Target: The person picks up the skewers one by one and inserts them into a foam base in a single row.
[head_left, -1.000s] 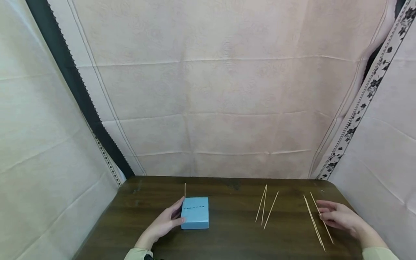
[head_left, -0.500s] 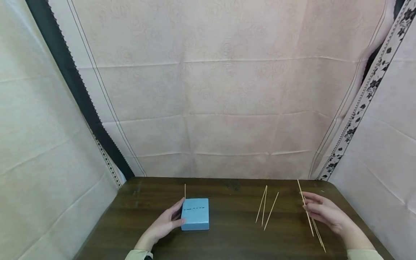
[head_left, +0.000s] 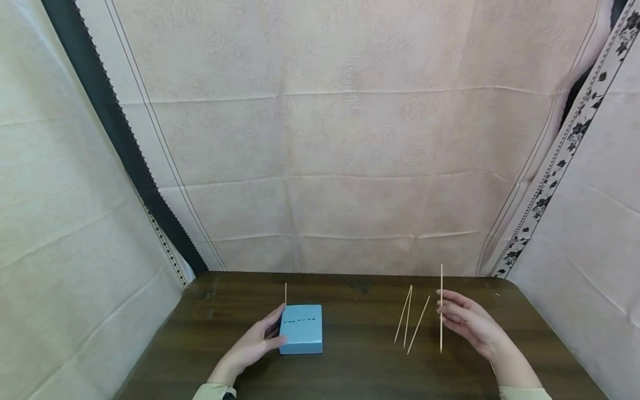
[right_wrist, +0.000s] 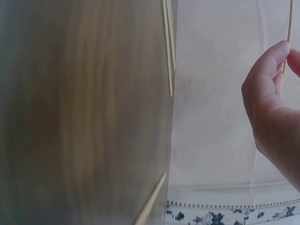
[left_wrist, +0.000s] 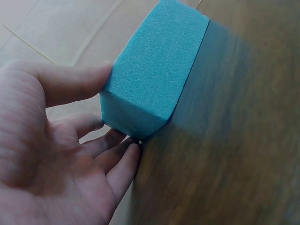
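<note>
A blue foam block [head_left: 301,329] with a row of black marks stands at the left middle of the table. My left hand [head_left: 255,344] grips its left side, thumb on one face and fingers on another, as the left wrist view shows. A thin wooden skewer [head_left: 286,293] sticks up behind the block's left corner; where its lower end sits is hidden. On the right, my right hand [head_left: 470,322] pinches another wooden skewer [head_left: 441,336] between thumb and fingers, holding it nearly upright. That pinched skewer [right_wrist: 290,21] also shows in the right wrist view.
Three loose skewers [head_left: 407,316] lie left of my right hand. Another skewer [head_left: 493,368] is mostly hidden behind the right forearm. The brown wooden table [head_left: 360,366] has rounded far corners, and pale cloth [head_left: 350,194] hangs behind it and at both sides.
My right hand has lifted one skewer from the right-hand group and carried it left, turning it from slanted to nearly upright. The left hand and block have stayed in place.
</note>
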Motion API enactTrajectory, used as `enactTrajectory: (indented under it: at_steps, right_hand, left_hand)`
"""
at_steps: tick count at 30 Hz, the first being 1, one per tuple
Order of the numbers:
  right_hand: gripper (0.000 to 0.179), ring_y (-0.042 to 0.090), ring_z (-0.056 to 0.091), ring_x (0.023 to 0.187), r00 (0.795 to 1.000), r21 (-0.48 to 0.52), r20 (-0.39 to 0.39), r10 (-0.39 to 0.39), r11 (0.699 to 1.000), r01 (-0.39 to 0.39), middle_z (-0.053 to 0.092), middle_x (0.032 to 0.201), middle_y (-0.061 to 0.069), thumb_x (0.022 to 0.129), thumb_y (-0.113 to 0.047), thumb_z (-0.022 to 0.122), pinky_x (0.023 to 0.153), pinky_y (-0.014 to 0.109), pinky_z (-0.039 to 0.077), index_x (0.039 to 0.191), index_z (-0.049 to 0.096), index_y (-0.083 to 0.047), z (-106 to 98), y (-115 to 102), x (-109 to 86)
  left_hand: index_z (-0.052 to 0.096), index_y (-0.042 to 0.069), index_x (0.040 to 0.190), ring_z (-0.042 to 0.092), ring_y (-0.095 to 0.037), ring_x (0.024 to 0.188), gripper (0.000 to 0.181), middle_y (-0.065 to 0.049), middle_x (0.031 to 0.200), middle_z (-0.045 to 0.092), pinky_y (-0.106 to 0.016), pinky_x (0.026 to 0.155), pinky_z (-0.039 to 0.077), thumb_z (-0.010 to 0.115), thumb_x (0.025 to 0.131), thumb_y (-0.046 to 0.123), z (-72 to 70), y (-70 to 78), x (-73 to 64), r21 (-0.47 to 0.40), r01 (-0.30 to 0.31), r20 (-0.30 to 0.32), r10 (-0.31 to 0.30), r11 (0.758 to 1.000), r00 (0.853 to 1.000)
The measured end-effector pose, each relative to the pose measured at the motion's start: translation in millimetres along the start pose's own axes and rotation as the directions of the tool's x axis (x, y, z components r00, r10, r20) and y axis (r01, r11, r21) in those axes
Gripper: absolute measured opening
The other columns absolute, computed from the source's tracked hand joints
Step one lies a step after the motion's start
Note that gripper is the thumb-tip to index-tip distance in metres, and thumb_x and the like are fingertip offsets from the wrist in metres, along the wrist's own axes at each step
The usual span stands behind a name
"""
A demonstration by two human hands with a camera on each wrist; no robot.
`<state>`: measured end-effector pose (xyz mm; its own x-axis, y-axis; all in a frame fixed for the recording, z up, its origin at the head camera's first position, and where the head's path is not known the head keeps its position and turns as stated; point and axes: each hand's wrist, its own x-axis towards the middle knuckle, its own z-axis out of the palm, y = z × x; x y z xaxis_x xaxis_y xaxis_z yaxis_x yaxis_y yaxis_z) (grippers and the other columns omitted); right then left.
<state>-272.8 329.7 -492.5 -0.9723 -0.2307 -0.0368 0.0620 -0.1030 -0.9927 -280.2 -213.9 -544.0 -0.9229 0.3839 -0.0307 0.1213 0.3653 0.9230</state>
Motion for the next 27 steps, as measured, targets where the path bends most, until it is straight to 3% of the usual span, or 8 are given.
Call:
enactTrajectory:
  at_steps: [10, 19, 27]
  right_hand:
    - [0.037, 0.007, 0.071, 0.102, 0.997, 0.118, 0.054, -0.060, 0.992, 0.054, 0.070, 0.111, -0.008, 0.113, -0.006, 0.050, 0.093, 0.027, 0.060, 0.122, 0.071, -0.034, 19, 12, -1.4]
    - [0.034, 0.009, 0.071, 0.102, 0.988, 0.198, 0.029, -0.153, 0.970, 0.144, 0.070, 0.110, -0.006, 0.111, 0.000, 0.048, 0.092, 0.027, 0.060, 0.117, 0.070, -0.025, 33, 2, -0.2]
    - [0.026, 0.014, 0.072, 0.100, 0.964, 0.198, -0.036, -0.265, 0.943, 0.266, 0.067, 0.106, 0.001, 0.103, 0.010, 0.056, 0.093, 0.031, 0.062, 0.110, 0.068, -0.012, 68, -7, 10.1]
  left_hand:
    - [0.024, 0.007, 0.171, 0.018, -0.049, 0.159, 0.084, -0.027, 0.175, 0.017, -0.065, 0.125, 0.024, 0.072, 0.103, 0.019, 6.1, 1.6, -0.7, -0.030, 0.005, 0.022, -0.004, 1.000, 1.000]
    - [0.025, 0.006, 0.170, 0.017, -0.047, 0.160, 0.085, -0.025, 0.175, 0.018, -0.064, 0.125, 0.025, 0.073, 0.102, 0.020, 2.0, 0.3, -1.6, -0.015, -0.008, 0.014, 0.008, 1.000, 1.000]
    - [0.025, 0.005, 0.170, 0.018, -0.047, 0.160, 0.084, -0.025, 0.175, 0.018, -0.064, 0.125, 0.024, 0.073, 0.102, 0.020, 0.2, 1.9, -1.3, 0.000, -0.007, 0.003, 0.007, 1.000, 1.000]
